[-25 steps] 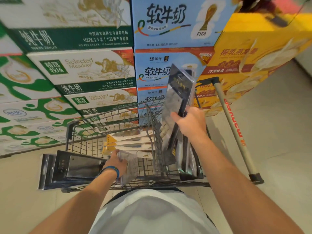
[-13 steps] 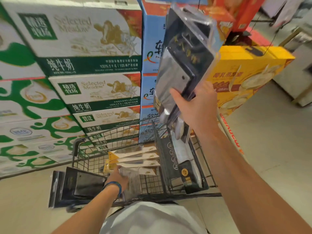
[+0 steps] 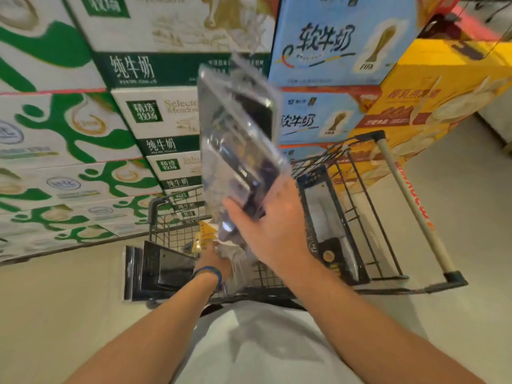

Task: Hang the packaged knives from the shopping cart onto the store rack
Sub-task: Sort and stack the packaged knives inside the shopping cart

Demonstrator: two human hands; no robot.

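Observation:
My right hand [image 3: 273,225] grips the lower end of a clear-plastic packaged knife [image 3: 238,139] and holds it upright above the wire shopping cart [image 3: 360,206]. My left hand [image 3: 214,259], with a blue band on its wrist, reaches down into the cart and holds a clear plastic package [image 3: 238,266] beside yellow-carded packages [image 3: 203,236]. A dark packaged knife [image 3: 327,239] stands in the cart's right section. Two dark packages [image 3: 160,270] lean at the cart's left end. The store rack is not in view.
Stacked green-and-white milk cartons [image 3: 83,139] fill the left and back. Blue cartons [image 3: 327,79] and yellow cartons [image 3: 432,103] stand behind the cart. The cart's handle [image 3: 410,206] runs down its right side. Pale tiled floor [image 3: 476,217] lies to the right.
My right hand has lifted the packaged knife out of the cart and swung it leftward in front of the cartons. My left hand stays low in the cart on the plastic package.

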